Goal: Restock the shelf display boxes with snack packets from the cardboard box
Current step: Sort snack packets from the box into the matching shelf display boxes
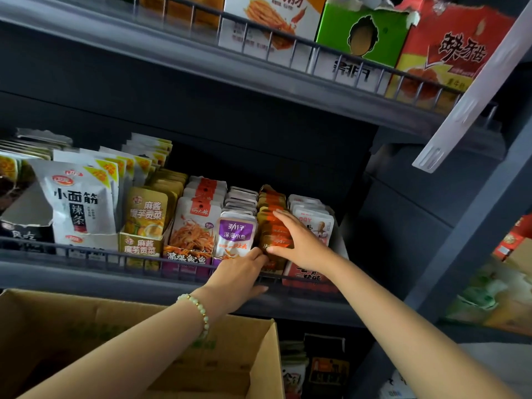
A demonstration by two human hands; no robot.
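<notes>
A row of orange-brown snack packets [272, 210] stands upright in a display box on the middle shelf, between purple packets [236, 236] and white-pink packets [312, 216]. My right hand [296, 240] lies over the front of the orange-brown row, fingers stretched on the packet tops and thumb at the front packet. My left hand [243, 272], with a bead bracelet at the wrist, reaches to the front of the same box, its fingertips hidden between the packets. The open cardboard box [253, 355] sits below at the bottom left.
A wire rail [115, 254] runs along the middle shelf's front edge. More display boxes fill the shelf to the left: white bags [76, 203], yellow packets [146, 214], orange-white packets [195, 223]. The upper shelf [259, 73] holds cartons. A white price strip [472, 96] hangs at the right.
</notes>
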